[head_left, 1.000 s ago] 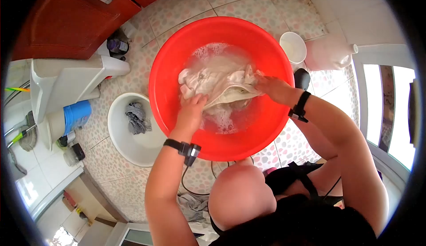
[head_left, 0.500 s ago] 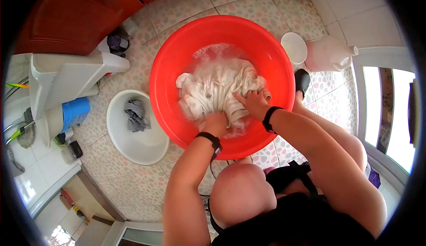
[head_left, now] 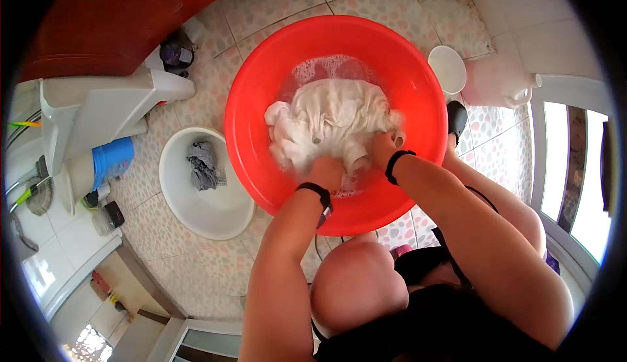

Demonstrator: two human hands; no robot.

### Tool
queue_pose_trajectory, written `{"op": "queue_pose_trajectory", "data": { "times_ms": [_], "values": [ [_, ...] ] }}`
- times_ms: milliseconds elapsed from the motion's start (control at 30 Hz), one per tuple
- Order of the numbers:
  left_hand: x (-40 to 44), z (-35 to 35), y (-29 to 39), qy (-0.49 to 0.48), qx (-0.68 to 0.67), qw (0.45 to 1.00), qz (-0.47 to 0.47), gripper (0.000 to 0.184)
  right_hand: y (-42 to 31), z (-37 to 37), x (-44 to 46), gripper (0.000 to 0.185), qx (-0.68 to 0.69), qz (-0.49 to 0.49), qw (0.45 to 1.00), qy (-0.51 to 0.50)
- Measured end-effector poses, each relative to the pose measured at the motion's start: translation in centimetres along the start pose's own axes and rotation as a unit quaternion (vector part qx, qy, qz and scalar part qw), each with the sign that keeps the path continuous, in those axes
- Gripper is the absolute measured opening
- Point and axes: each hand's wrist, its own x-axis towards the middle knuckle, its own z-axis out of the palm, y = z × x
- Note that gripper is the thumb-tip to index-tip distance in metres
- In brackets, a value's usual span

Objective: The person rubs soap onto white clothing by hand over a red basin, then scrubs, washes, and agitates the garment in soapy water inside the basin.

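A wet white garment (head_left: 339, 110) lies bunched in soapy water inside a large red basin (head_left: 261, 55). My left hand (head_left: 326, 173) is closed on its near edge, with the fingertips sunk out of sight in the folds. To the right, my right hand (head_left: 384, 150) grips another bunched part of the cloth, fingers curled and partly hidden. A rolled edge of the fabric sticks out between the two hands. Suds float along the far side of the water and near my wrists.
Left of the red basin stands a white basin (head_left: 171, 189) with a grey cloth (head_left: 203, 166) in it. A white bowl (head_left: 447, 69) and a pale plastic jug (head_left: 496, 82) are at the right. A blue container (head_left: 112, 161) sits at the left, below a red cabinet (head_left: 111, 22).
My right hand has gone from lying spread on the garment to curling into it. My left hand stays at the near edge. The garment has shifted and bunched; the view has moved slightly.
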Motion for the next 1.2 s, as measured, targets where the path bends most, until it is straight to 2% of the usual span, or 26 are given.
{"op": "queue_pose_trajectory", "data": {
  "times_ms": [100, 167, 200, 233, 300, 367, 400, 433, 500, 533, 567, 600, 633, 667, 700, 733, 767, 800, 867, 900, 933, 1000, 1033, 1100, 1133, 1200],
  "values": [
    [-0.5, -1.3, -0.8, 0.002, -0.091, 0.996, -0.017, 0.035, 1.6, -1.9, -2.2, 0.049, 0.025, -0.004, 0.999, -0.037],
    [-1.5, -2.6, -1.0, -0.007, -0.185, 0.982, -0.036, 0.046, 3.1, -6.3, -6.7, 0.064, 0.199, -0.007, 0.979, -0.035],
    [-2.2, -3.2, -1.1, -0.012, -0.232, 0.972, -0.046, 0.052, 3.5, -6.2, -7.0, 0.064, 0.197, -0.006, 0.98, -0.033],
    [-3.0, -4.1, -0.9, -0.009, -0.231, 0.972, -0.047, 0.052, 4.3, -5.8, -7.2, 0.071, 0.282, -0.042, 0.959, 0.004],
    [-4.6, -5.8, -0.7, 0.064, -0.439, 0.883, -0.152, 0.053, 5.4, -6.1, -7.9, 0.078, 0.36, -0.08, 0.929, 0.045],
    [-5.0, -6.3, -1.6, 0.115, -0.483, 0.856, -0.146, 0.049, 6.2, -7.3, -9.2, 0.078, 0.528, -0.092, 0.844, 0.012],
    [-4.6, -6.5, -2.2, 0.162, -0.525, 0.824, -0.136, 0.047, 6.2, -7.9, -9.6, 0.078, 0.524, -0.093, 0.847, 0.018],
    [-3.3, -6.3, -2.7, 0.155, -0.348, 0.92, -0.095, 0.047, 6.0, -8.5, -10.0, 0.078, 0.586, -0.103, 0.803, -0.01],
    [-3.2, -6.9, 0.0, 0.201, -0.38, 0.896, -0.111, 0.048, 5.4, -9.5, -11.0, 0.078, 0.698, -0.12, 0.703, -0.067],
    [-4.5, -9.1, 1.8, 0.237, -0.411, 0.871, -0.125, 0.049, 4.9, -9.9, -11.5, 0.078, 0.694, -0.12, 0.708, -0.062],
    [-7.3, -14.2, 3.4, 0.129, -0.492, 0.855, -0.105, 0.054, 4.1, -10.1, -12.2, 0.082, 0.753, -0.076, 0.649, -0.073],
    [-6.9, -13.9, 3.7, 0.136, -0.492, 0.854, -0.102, 0.054, 3.5, -10.3, -12.7, 0.088, 0.806, -0.032, 0.585, -0.084],
    [-5.9, -12.8, 4.3, 0.177, -0.465, 0.865, -0.062, 0.049, 2.7, -9.6, -11.6, 0.073, 0.865, 0.0, 0.499, -0.059],
    [-4.9, -11.8, 4.7, 0.217, -0.436, 0.873, -0.024, 0.046, 2.6, -8.8, -10.9, 0.073, 0.861, -0.002, 0.505, -0.055],
    [-3.5, -10.6, 4.7, 0.226, -0.435, 0.871, -0.025, 0.046, 2.5, -8.4, -10.8, 0.064, 0.907, -0.041, 0.416, -0.052],
    [-2.0, -9.3, 4.6, 0.185, -0.48, 0.857, 0.04, 0.049, 2.6, -7.8, -10.1, 0.055, 0.942, -0.082, 0.323, -0.05],
    [-1.6, -9.0, 4.3, 0.144, -0.519, 0.836, 0.105, 0.052, 3.1, -5.1, -6.9, 0.031, 0.952, -0.066, 0.295, -0.046],
    [-2.2, -9.4, 4.3, 0.156, -0.515, 0.837, 0.102, 0.052, 3.4, -4.9, -6.2, 0.031, 0.949, -0.075, 0.303, -0.045],
    [-4.2, -10.3, 5.2, 0.134, -0.512, 0.839, 0.129, 0.047, 3.7, -5.3, -6.3, 0.02, 0.898, -0.071, 0.431, 0.054],
    [-5.6, -11.1, 5.6, 0.154, -0.51, 0.836, 0.133, 0.045, 3.8, -6.5, -7.7, 0.019, 0.874, -0.045, 0.476, 0.089],
    [-6.0, -11.2, 5.5, 0.166, -0.508, 0.834, 0.136, 0.045, 4.0, -7.0, -7.8, 0.019, 0.868, -0.05, 0.485, 0.095],
    [-7.1, -11.4, 4.9, 0.153, -0.643, 0.743, 0.108, 0.037, 4.2, -8.2, -7.7, 0.028, 0.762, 0.102, 0.549, 0.328],
    [-8.9, -12.6, 4.8, 0.165, -0.644, 0.74, 0.108, 0.037, 4.7, -9.8, -9.2, 0.028, 0.757, 0.094, 0.556, 0.331],
    [-13.1, -14.1, 4.3, 0.325, -0.459, 0.825, 0.062, 0.034, 6.9, -13.8, -13.7, 0.035, 0.654, 0.079, 0.664, 0.354],
    [-14.2, -13.3, 3.2, 0.333, -0.457, 0.822, 0.061, 0.034, 7.0, -16.0, -16.5, 0.036, 0.636, 0.072, 0.671, 0.375],
    [-14.9, -10.7, 0.2, 0.369, -0.565, 0.738, -0.014, 0.032, 7.5, -19.8, -21.9, 0.035, 0.594, 0.066, 0.702, 0.388]
  ]
}}
